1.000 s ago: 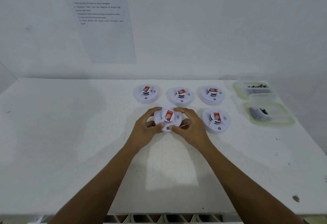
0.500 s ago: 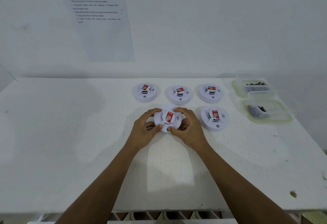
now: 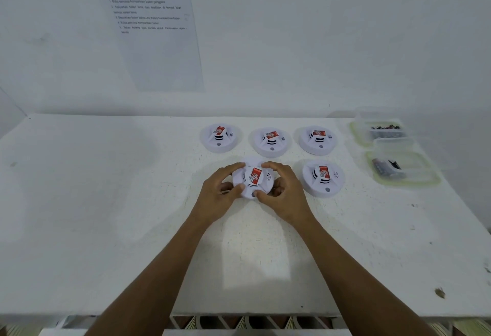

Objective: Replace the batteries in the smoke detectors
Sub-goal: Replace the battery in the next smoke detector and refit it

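A white smoke detector (image 3: pixel 253 177) is found near the middle of the table (image 3: pixel 106 202), in the front row. Whether it is lifted from the surface cannot be told. It is grasped from both sides. The left hand (image 3: pixel 216 199) is curled round its left rim and the right hand (image 3: pixel 285 195) round its right rim, with both thumbs set on the near edge. Such a two-sided grip is judged to serve a twist, so that the top may be turned against the base and the battery place reached. The case appears not yet opened. The red label is kept facing up, so the underside is not shown.

A back row of three detectors (image 3: pixel 270 141) is laid behind it, and one more detector (image 3: pixel 322 177) near its right side. All are set apart, probably so that each can be taken in turn. Near the right edge two clear boxes are placed, the near box (image 3: pixel 401 168) and the far box (image 3: pixel 377 129). Small dark things are kept inside, perhaps batteries, but too small to tell. A sheet of paper (image 3: pixel 154 30) with printed lines is fixed on the wall.
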Demonstrator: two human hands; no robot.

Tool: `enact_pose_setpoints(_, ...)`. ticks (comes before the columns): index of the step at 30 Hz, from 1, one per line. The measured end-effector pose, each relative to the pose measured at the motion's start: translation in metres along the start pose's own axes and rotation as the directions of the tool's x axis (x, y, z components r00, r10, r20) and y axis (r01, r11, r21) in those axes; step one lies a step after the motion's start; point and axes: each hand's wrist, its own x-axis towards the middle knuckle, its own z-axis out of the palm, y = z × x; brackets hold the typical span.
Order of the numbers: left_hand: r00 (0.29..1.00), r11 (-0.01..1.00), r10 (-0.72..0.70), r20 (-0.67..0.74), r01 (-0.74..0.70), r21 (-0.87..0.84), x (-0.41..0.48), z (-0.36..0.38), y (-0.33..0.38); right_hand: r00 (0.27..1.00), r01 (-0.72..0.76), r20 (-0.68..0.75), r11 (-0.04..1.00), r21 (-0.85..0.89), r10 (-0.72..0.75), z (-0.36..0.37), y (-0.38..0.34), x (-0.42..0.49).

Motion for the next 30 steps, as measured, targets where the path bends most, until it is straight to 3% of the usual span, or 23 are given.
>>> enact_pose_setpoints(13, 1.0, 0.999, 0.016, -0.014, -0.016, 0.031, -0.002, 0.002, 0.001, 1.0, -0.015, 0.026, 1.0, 0.02, 0.015, -0.003, 0.003, -0.001)
enact_pose_setpoints(19, 1.0, 0.999, 0.017, -0.019, -0.016, 0.038, -0.002, 0.003, 0.003, 0.989, -0.131, 0.09, 0.984, 0.12, 0.121, -0.011, 0.003, 0.001)
enact_pose_setpoints(30, 0.999, 0.997, 0.042, -0.018, -0.041, 0.071, -0.002, 0.004, 0.003, 0.991, -0.118, 0.08, 0.986, 0.119, 0.109, -0.01, -0.001, -0.001)
